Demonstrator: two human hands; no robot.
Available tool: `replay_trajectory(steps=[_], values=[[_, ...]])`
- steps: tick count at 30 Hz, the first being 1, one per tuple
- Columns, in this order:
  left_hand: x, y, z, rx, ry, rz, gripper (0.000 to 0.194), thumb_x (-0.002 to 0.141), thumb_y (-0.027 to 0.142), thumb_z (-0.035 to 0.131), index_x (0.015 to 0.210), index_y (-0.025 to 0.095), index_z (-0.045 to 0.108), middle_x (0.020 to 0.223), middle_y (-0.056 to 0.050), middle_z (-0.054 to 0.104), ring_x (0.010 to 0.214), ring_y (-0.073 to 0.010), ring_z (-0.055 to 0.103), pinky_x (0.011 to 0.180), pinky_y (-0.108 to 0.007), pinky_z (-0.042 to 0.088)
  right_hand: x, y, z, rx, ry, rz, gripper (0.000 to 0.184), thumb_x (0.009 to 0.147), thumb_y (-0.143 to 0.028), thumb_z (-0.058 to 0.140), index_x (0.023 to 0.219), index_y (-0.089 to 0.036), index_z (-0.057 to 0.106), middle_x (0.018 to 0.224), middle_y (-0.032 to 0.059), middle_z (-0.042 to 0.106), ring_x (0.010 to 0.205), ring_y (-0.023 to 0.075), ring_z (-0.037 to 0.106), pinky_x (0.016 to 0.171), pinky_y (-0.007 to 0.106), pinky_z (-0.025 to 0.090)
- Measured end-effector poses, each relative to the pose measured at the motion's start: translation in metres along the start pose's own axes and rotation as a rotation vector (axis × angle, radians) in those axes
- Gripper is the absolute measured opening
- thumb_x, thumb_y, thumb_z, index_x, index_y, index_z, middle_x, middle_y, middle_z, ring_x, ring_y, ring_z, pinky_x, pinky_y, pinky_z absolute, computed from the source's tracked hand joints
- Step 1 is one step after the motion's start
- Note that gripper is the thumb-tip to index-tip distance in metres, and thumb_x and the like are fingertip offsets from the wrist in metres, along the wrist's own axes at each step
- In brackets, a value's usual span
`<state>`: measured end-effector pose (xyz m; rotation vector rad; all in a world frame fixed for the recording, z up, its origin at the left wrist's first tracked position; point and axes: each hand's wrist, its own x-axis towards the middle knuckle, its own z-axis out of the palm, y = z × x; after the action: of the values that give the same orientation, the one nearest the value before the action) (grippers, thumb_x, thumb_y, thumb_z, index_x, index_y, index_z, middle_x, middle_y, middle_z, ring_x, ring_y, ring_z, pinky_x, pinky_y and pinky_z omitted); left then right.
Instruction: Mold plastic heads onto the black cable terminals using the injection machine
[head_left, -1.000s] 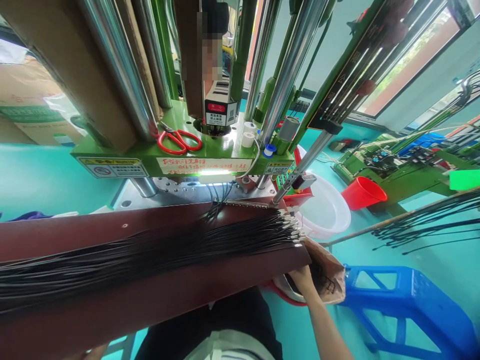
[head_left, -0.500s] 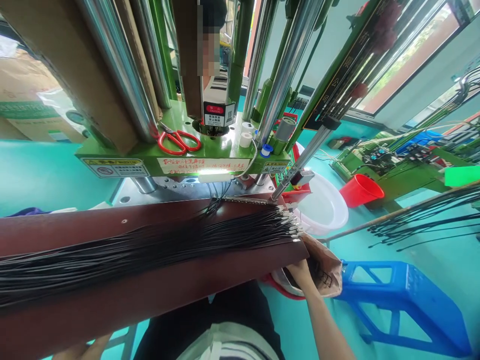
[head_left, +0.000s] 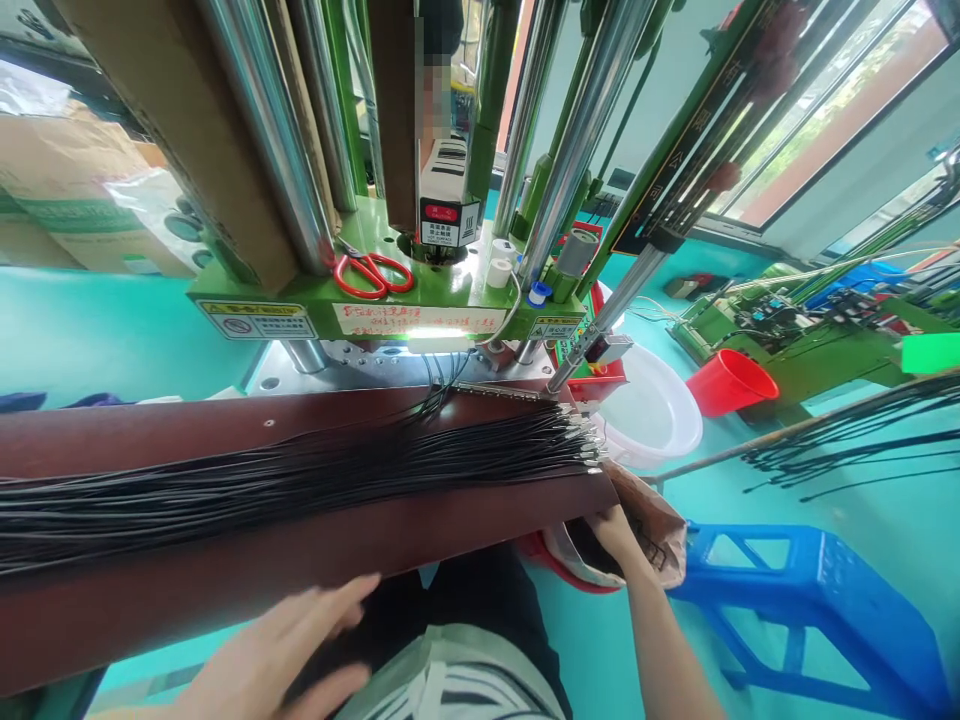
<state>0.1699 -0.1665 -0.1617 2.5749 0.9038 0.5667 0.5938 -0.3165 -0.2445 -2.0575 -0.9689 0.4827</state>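
Note:
A thick bundle of black cables (head_left: 337, 465) lies lengthwise on a long dark-red board (head_left: 315, 580), its metal-tipped ends gathered at the board's right end. Several more cables run from the bundle up to the green machine (head_left: 300, 310). My left hand (head_left: 289, 640) hovers near the board's front edge with its fingers apart and nothing in them. Beside the board's right corner is my right hand (head_left: 616, 535), over the mouth of a paper-like bag (head_left: 666, 515) with thin dark pieces inside. The fingers of that hand are mostly hidden.
Red-handled scissors (head_left: 373, 275) and white spools (head_left: 501, 268) sit on the machine's green ledge. To the right are a blue stool (head_left: 817, 590), a red bucket (head_left: 731, 383) and a white basin (head_left: 652, 410). More cables hang on a rod (head_left: 750, 438).
My left hand has risen from the lower left to in front of the board's front edge, its fingers spread. My right hand stays beside the board's right corner. The whole view has shifted slightly.

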Motion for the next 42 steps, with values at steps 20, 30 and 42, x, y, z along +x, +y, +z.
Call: replay_trajectory(steps=[20,30,42], values=[[0.212,0.049,0.032,0.39,-0.577,0.168,0.024,0.088,0.024,0.034,0.091,0.014,0.055,0.086,-0.012,0.065,0.081,-0.0256,0.062,0.068,-0.035,0.042,-0.02,-0.052,-0.057,-0.339,0.282,-0.327,0.042,0.081,-0.013,0.037,0.12,-0.017,0.052,0.117,0.0097,0.058,0.11,0.0225,0.052,0.098,0.045,0.04],[0.189,0.048,0.002,0.065,-0.442,0.072,0.027,0.09,0.035,0.023,0.087,0.02,0.045,0.066,0.0,0.056,0.06,-0.0164,0.055,0.059,-0.027,0.038,-0.035,-0.146,0.011,0.5,-0.145,-0.313,0.025,0.085,-0.02,0.048,0.106,-0.022,0.061,0.099,0.0067,0.065,0.093,0.0201,0.061,0.086,0.039,0.047],[0.1,0.047,0.024,-0.34,-0.335,-0.132,0.04,0.075,0.053,0.043,0.098,0.022,0.056,0.052,0.002,0.058,0.054,-0.0171,0.055,0.059,-0.026,0.042,0.018,-0.214,0.021,1.495,-0.359,-0.091,0.023,0.083,-0.032,0.055,0.102,-0.019,0.06,0.09,0.0044,0.069,0.085,0.0182,0.064,0.091,0.039,0.042]])
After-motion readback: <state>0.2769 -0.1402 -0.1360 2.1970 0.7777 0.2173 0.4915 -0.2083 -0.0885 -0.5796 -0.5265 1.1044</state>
